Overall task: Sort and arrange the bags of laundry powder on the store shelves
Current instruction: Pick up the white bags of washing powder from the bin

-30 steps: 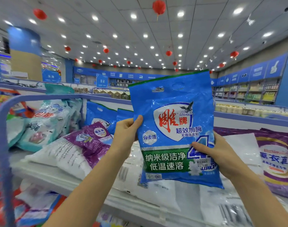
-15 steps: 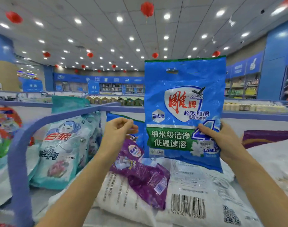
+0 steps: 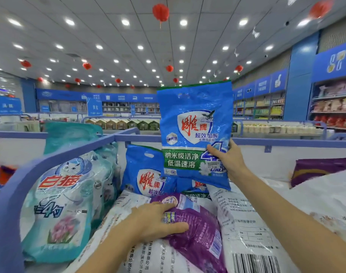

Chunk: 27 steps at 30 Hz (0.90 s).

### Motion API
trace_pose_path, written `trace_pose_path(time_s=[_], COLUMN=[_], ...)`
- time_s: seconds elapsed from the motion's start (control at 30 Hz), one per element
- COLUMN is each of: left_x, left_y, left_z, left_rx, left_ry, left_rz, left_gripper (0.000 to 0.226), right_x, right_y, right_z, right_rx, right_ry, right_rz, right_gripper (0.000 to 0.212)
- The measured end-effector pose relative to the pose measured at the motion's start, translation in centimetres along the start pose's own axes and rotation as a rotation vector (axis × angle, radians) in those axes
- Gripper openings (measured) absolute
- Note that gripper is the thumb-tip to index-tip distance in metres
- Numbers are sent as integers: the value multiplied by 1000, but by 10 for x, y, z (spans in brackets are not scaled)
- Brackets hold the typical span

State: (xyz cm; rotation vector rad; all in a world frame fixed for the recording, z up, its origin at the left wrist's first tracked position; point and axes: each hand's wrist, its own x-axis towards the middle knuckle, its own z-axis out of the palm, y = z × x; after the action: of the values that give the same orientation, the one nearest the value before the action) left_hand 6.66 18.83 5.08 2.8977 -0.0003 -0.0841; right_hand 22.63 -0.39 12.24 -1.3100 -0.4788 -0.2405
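The left hand [image 3: 154,221] is lying, fingers spread flat, on the purple bag [image 3: 199,235] on the shelf [image 3: 69,152]. The right hand [image 3: 229,160] is pinching the blue bag [image 3: 195,127] upright by its lower corner; soft and glossy, it is likely wanting support underneath.

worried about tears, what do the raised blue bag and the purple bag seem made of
The blue laundry powder bag is likely thin glossy plastic film; it shows creases and light glints. The purple bag also seems shiny plastic film, wrinkled under the left hand.
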Motion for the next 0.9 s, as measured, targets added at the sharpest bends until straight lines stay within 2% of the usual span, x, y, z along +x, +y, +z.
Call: trace_pose_path(time_s=[0.13, 0.3, 0.4, 0.5, 0.57, 0.63, 0.67, 0.8, 0.9], left_x=[-18, -28, -26, -25, -23, -21, -20, -21, -23], left_y=[3, 13, 17, 17, 16, 14, 14, 13, 18], left_z=[3, 8, 11, 19, 24, 27, 27, 23, 21], left_rx=[-63, -69, -34, -9, 32, 54, 59, 146, 196], left_ry=[-5, -6, 7, 55, 126, 161, 165, 230, 285], left_rz=[33, 2, -82, -123, -132, -135, -136, -119, -109], left_gripper=[107, 113, 111, 106, 102, 99, 98, 93, 87], right_x=[6, 4, 3, -4, -9, -11, -11, -8, -9], right_y=[16, 31, 47, 76, 97, 106, 107, 108, 98], right_z=[29, 72, 88, 89, 85, 82, 81, 78, 77], right_rx=[-103, -85, -81, -143, -222, -291, -304, -262, -329], right_ry=[-65, -175, -215, -231, -302, -388, -407, -402, -385], right_rz=[-5, -63, -54, 35, 138, 188, 225, 471, 559], right_gripper=[37, 29, 41, 47, 38, 19, 19, 56, 78])
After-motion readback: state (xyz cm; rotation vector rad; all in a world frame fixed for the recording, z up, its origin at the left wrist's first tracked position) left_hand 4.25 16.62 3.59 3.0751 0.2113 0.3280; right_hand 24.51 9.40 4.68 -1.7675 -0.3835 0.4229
